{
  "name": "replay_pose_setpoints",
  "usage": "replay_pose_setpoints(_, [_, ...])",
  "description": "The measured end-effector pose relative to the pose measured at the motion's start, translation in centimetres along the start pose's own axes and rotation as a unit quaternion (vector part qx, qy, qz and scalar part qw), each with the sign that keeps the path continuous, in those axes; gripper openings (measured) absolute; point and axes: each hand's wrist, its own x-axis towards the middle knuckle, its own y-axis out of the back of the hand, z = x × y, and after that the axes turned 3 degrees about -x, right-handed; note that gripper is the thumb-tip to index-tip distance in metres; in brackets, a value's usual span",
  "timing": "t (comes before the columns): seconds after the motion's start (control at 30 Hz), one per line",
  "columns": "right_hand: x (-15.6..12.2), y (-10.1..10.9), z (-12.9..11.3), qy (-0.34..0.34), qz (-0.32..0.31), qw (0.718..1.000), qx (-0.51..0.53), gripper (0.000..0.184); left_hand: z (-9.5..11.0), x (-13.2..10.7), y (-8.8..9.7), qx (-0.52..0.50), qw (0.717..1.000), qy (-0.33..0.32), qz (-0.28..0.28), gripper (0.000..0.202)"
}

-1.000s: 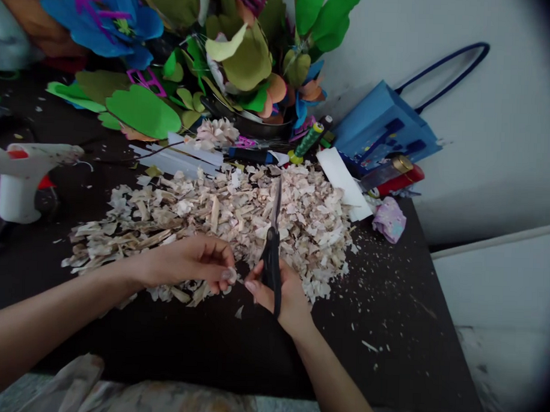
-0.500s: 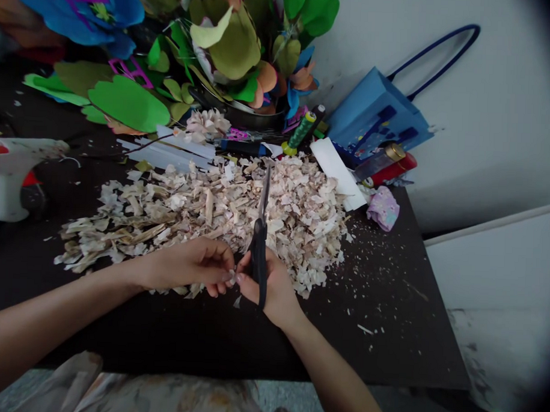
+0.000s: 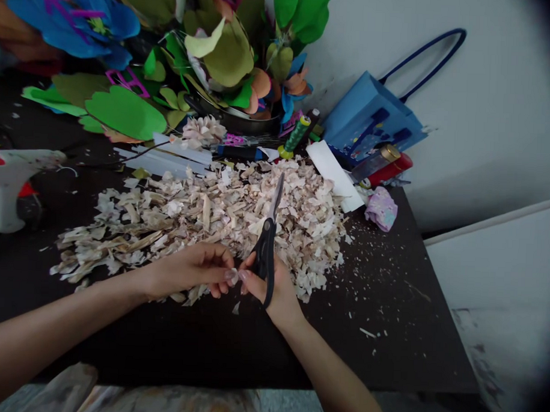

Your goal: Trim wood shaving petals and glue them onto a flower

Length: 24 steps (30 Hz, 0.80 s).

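My left hand (image 3: 189,269) is closed in a pinch on a tiny pale scrap (image 3: 231,276) at the near edge of a wide heap of beige paper cuttings (image 3: 211,213). My right hand (image 3: 272,287) grips black-handled scissors (image 3: 267,245), blades together and pointing away over the heap. Its thumb and forefinger also meet the scrap, so the fingertips of both hands touch. Both hands hover just above the dark tabletop (image 3: 389,306).
A white glue gun (image 3: 9,185) lies at the left edge, with clear glue sticks (image 3: 168,160) behind the heap. Big paper flowers and green leaves (image 3: 125,110) crowd the back. A green thread spool (image 3: 295,134), a blue bag (image 3: 372,119), a red tube (image 3: 388,171) and a lilac crumple (image 3: 381,208) sit at the right.
My hands have closed the small gap between them; the fingertips now meet on the scrap. The scissors tilted slightly to the right. The view shifted a little.
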Motion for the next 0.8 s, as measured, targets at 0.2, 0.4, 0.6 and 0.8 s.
replay_pose_setpoints(0.2, [-0.5,1.5,-0.7,-0.003,0.003,0.992,-0.130,0.031,-0.4,0.0,1.0,0.002,1.000,-0.009,0.003,0.030])
replay_pose_setpoints(0.4, [-0.6,2.4,-0.8,0.040,0.031,0.883,-0.467,0.017,0.3,-0.4,1.7,0.027,0.999,-0.018,0.023,0.032])
replay_pose_setpoints(0.6, [-1.1,1.7,0.2,0.071,0.007,0.783,-0.618,0.022,0.6,-0.5,2.0,0.017,0.997,-0.050,0.054,0.033])
replay_pose_setpoints(0.8, [-1.5,2.5,-0.6,0.149,-0.006,0.828,-0.541,0.023,1.3,-1.4,1.3,0.135,0.962,-0.206,0.118,0.020])
